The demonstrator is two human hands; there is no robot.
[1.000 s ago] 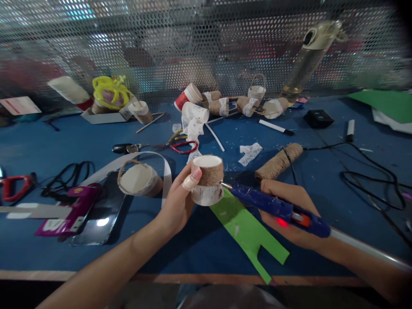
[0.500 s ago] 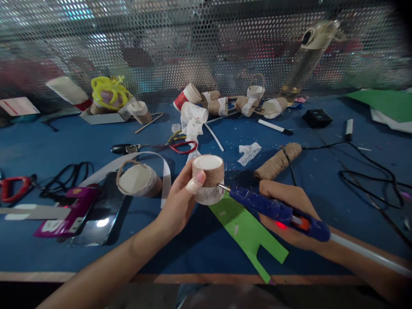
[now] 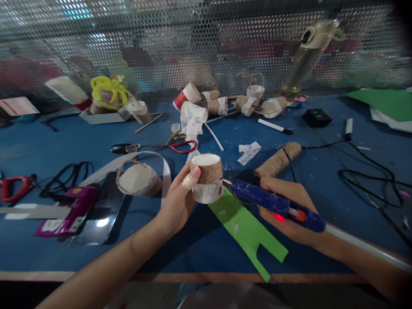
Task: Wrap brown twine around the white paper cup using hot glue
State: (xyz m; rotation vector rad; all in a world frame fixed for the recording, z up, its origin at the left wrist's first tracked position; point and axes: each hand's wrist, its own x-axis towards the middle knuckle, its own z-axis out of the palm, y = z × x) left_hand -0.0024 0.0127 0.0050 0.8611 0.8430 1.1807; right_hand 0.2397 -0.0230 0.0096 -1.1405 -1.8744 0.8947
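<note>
My left hand (image 3: 180, 193) is closed round a small paper cup (image 3: 207, 174), its upper part wrapped in brown twine and its lower part bare white with some print. The cup is held upright above the table, its mouth facing up. In my right hand (image 3: 289, 206) is a blue hot glue gun (image 3: 264, 197) with a red light glowing and a long glue stick out of its back. The metal nozzle is at the cup's right side, near the lower edge of the twine; whether it touches I cannot tell. Below lies a green paper strip (image 3: 244, 227).
A twine roll (image 3: 280, 159) with a black cord lies beyond my right hand. Left are a twine-handled cup (image 3: 138, 180), a phone (image 3: 99, 214) and a purple packet (image 3: 69, 210). Red-handled pliers (image 3: 183, 146), lace scraps (image 3: 249, 152) and several wrapped cups lie farther back. A bottle (image 3: 302, 64) leans against the mesh.
The cup has tilted and turned slightly in my left hand, showing more of its side. The glue gun's back end has shifted a little up and left, its nozzle still beside the cup.
</note>
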